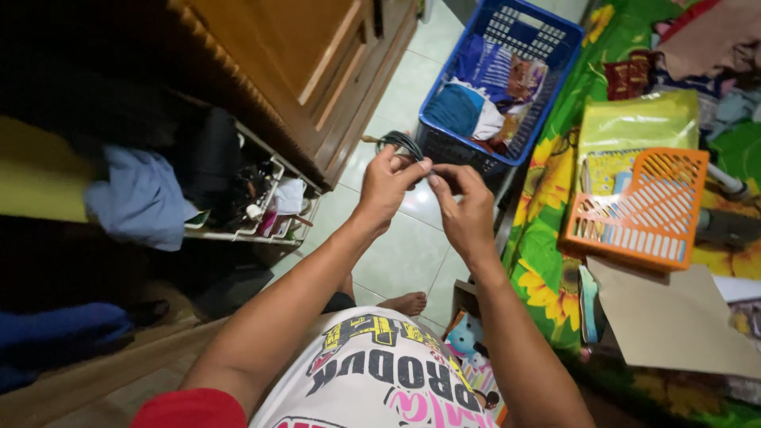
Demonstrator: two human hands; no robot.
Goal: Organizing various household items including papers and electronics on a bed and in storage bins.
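In the head view, the left hand (pixel 386 184) pinches a coiled dark cable (pixel 400 143) held up above the tiled floor (pixel 404 254), just before the blue laundry basket (pixel 495 87). The right hand (pixel 464 208) closes its fingertips on the cable's loose end beside the left thumb; an orange plastic tray (pixel 638 208) lies to the right.

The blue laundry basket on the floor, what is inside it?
The blue laundry basket holds a heap of folded clothes: a teal piece, something white, striped and patterned fabrics. Whatever lies beneath that heap is covered.
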